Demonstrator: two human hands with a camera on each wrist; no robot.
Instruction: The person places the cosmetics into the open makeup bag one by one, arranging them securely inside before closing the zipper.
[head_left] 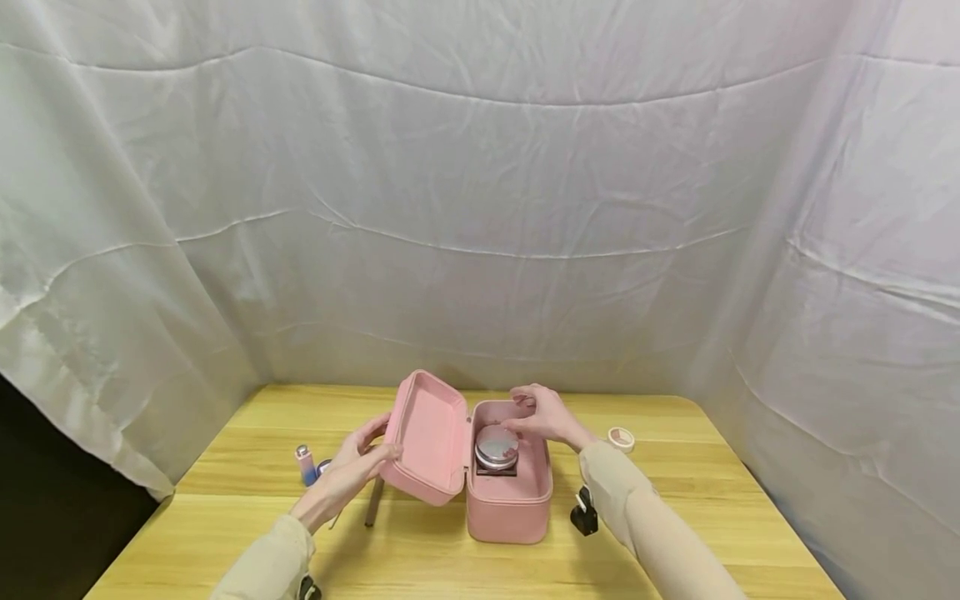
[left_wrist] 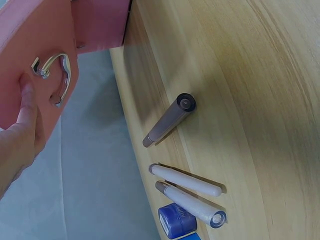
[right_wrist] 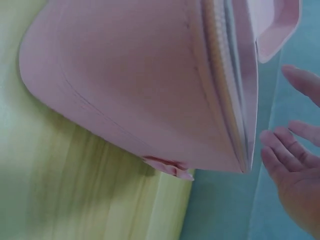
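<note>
A pink cosmetic case (head_left: 508, 518) stands on the table with its lid (head_left: 431, 429) swung out to the left. My left hand (head_left: 348, 467) grips the lid's outer edge, thumb at the rim. In the left wrist view, fingers of that hand (left_wrist: 22, 125) lie on the lid's outside beside a metal-trimmed handle (left_wrist: 66, 75). Inside the case a round, shiny compact (head_left: 496, 444) lies over a dark square item (head_left: 497, 472). Above the case's back right part is my right hand (head_left: 546, 414), fingers apart. The right wrist view shows this hand (right_wrist: 295, 165) holding nothing.
Left of the case lie a pink-and-blue tube (head_left: 306, 465), a blue jar (left_wrist: 176, 221), a brown tube (left_wrist: 170, 120) and two pale tubes (left_wrist: 186, 180). To the right is a round palette (head_left: 621, 438). Pale curtains (head_left: 510, 317) hang behind the table.
</note>
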